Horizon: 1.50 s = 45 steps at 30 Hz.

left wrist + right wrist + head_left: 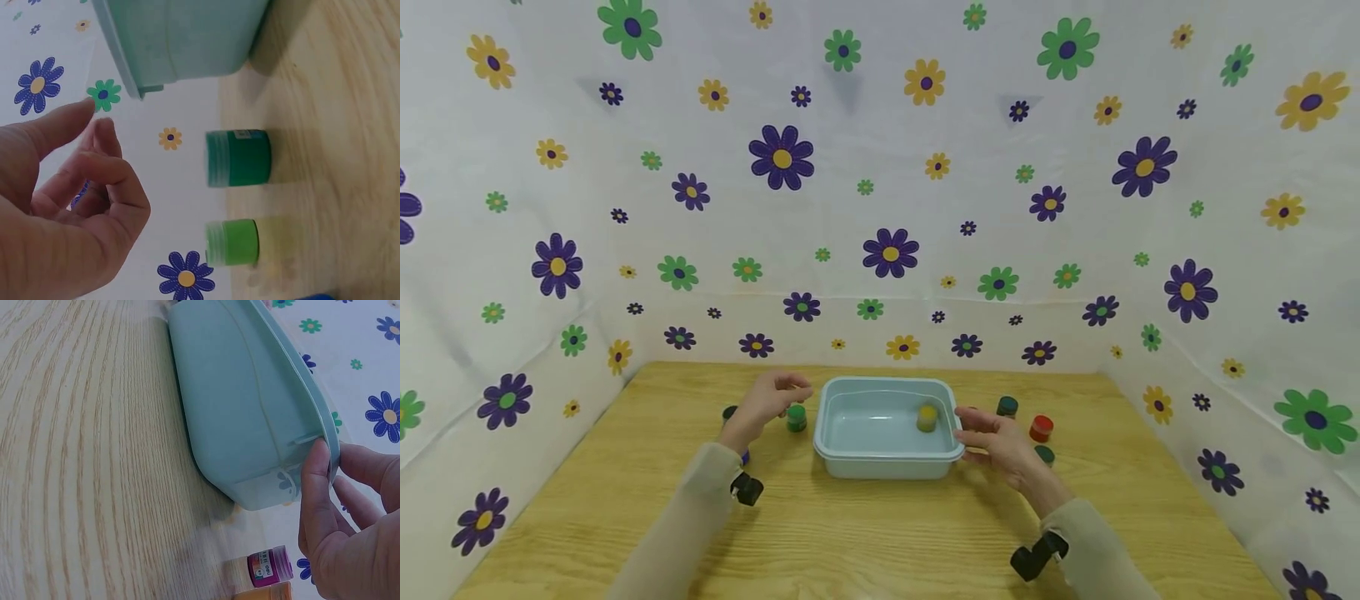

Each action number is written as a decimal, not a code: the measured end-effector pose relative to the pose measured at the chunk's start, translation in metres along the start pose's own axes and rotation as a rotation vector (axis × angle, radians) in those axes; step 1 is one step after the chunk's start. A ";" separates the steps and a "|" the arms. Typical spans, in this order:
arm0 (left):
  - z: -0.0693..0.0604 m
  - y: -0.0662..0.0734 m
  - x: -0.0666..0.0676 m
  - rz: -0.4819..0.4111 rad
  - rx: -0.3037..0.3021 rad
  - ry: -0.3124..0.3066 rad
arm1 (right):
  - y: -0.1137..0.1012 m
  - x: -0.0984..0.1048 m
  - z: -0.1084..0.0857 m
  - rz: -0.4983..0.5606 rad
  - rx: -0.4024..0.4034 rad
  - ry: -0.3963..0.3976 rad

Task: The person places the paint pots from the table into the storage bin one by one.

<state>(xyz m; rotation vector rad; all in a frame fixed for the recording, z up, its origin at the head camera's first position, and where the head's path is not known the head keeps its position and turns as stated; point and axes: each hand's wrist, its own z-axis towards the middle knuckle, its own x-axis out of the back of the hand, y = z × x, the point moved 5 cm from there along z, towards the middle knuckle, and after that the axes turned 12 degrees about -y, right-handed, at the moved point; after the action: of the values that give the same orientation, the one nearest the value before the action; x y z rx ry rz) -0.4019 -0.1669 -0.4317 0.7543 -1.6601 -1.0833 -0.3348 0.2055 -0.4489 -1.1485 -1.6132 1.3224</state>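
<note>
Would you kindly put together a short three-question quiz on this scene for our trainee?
1. Which part of the light-blue basin is the right hand pinching?

2. True or false: the left hand is holding nothing.

3. What is inside the basin in the head view?
A) a red jar
B) a yellow jar
C) a purple jar

Key:
1. The rim, at the basin's right end.
2. True; the left wrist view shows nothing between its thumb and fingers.
3. B; it looks blurred, but its yellow colour is plain.
</note>
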 end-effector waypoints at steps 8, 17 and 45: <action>-0.003 -0.016 0.002 0.066 -0.013 0.021 | 0.002 0.000 0.000 0.012 -0.011 0.011; -0.001 -0.028 -0.004 0.127 -0.008 0.009 | 0.001 0.000 0.000 0.006 -0.006 0.003; 0.003 -0.030 -0.009 0.243 0.023 -0.026 | 0.001 0.001 0.000 -0.013 -0.008 0.009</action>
<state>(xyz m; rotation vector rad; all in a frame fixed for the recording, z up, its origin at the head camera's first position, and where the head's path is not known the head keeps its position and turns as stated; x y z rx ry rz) -0.4020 -0.1705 -0.4628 0.5376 -1.7377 -0.9071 -0.3351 0.2064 -0.4501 -1.1457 -1.6187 1.3020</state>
